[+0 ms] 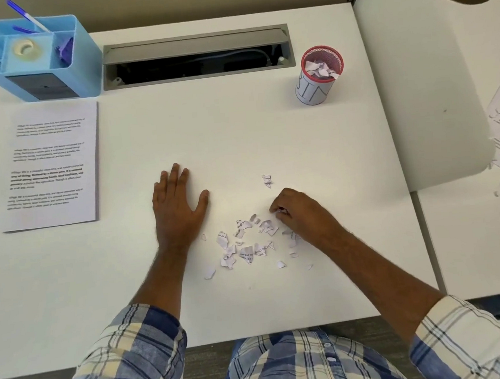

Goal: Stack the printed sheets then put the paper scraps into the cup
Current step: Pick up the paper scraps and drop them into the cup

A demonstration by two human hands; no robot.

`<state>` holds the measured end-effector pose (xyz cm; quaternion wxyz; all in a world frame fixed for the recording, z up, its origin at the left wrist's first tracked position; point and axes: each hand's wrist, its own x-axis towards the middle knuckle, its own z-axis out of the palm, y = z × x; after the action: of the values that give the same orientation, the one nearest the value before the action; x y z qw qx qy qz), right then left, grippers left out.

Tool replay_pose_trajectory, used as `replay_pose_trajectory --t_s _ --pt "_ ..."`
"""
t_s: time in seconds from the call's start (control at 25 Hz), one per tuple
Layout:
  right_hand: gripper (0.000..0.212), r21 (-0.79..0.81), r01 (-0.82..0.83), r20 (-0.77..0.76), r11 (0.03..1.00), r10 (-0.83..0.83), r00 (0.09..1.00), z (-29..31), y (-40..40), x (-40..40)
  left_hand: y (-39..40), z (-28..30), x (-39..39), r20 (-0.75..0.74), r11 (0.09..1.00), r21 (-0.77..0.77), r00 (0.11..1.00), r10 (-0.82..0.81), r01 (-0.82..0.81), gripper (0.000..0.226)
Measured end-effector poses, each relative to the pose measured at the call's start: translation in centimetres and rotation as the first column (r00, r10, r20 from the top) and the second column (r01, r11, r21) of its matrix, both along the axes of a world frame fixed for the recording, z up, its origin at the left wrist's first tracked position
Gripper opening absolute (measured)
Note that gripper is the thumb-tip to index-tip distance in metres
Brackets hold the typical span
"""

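white desk [238, 136] fills the view, with a grey cable tray [198, 58] sunk into its far edge and a divider panel [415, 84] standing along its right side. beyond that panel, on the next desk, lie more printed paper and torn bits. a blue organiser [38, 59] sits at the far left corner with pens and a tape roll in it. the printed sheets [50, 167] lie in one squared pile at the left, well apart from both hands. the cup [319, 76], red-rimmed mesh, stands far right near the tray with crumpled scraps already inside. the paper scraps [247, 244] are scattered on the near middle of the desk, between the two forearms. the left hand [177, 204] rests flat on the desk, fingers straight and spread, just left of the scraps. the right hand [296, 212] has its fingers curled, pinching small scraps at the right edge of the scatter.
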<state>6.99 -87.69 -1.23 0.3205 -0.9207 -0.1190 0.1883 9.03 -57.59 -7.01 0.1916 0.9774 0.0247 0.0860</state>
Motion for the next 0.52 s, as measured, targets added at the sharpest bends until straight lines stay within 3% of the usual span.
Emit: replay_pose_trajectory --t_s 0.24,0.52 --pt "0.016 0.068 0.277 -0.074 0.959 -0.272 0.959 2.5 -2.5 1.8 0.0 0.7 0.1 -0.049 1.0 0.007 0.999 -0.001 0.001 0.068" --pt "0.01 0.173 0.55 0.025 0.817 -0.562 0.827 5.9 -7.6 8.1 0.0 1.0 0.1 -0.118 1.0 0.001 0.993 -0.01 0.01 0.071"
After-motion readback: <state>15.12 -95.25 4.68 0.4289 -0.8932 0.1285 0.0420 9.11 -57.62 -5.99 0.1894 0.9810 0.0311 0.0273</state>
